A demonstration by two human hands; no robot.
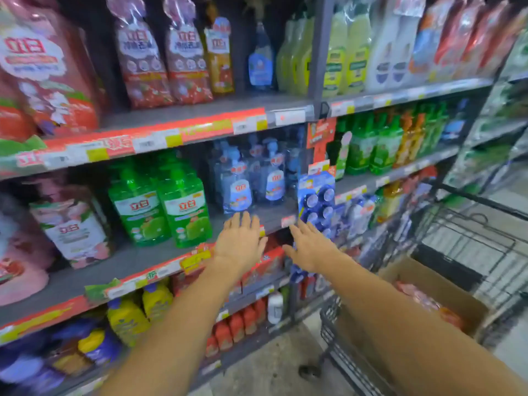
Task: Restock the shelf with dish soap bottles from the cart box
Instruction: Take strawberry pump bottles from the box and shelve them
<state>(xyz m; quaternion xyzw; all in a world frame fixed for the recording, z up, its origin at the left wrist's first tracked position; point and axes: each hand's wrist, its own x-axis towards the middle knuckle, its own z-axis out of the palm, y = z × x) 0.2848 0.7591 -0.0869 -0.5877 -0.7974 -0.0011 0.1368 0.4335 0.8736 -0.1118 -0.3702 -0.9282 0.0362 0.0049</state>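
Several clear blue dish soap bottles (245,178) stand at the back of the middle shelf (137,258), beside two green dish soap bottles (163,204). My left hand (238,244) reaches out flat over the shelf's front edge, just below the blue bottles, fingers straight, holding nothing. My right hand (310,247) is stretched out beside it, fingers straight, empty, near the shelf's right end. A cardboard box (434,284) sits in the black wire cart (468,241) at the lower right; red-orange packs (428,304) show inside it.
Pink and red refill pouches (71,224) fill the shelf's left side and the shelf above. A hanging blue blister pack (315,204) sits on the upright right of my right hand. Lower shelves hold yellow, purple and red bottles. The floor lies between cart and shelving.
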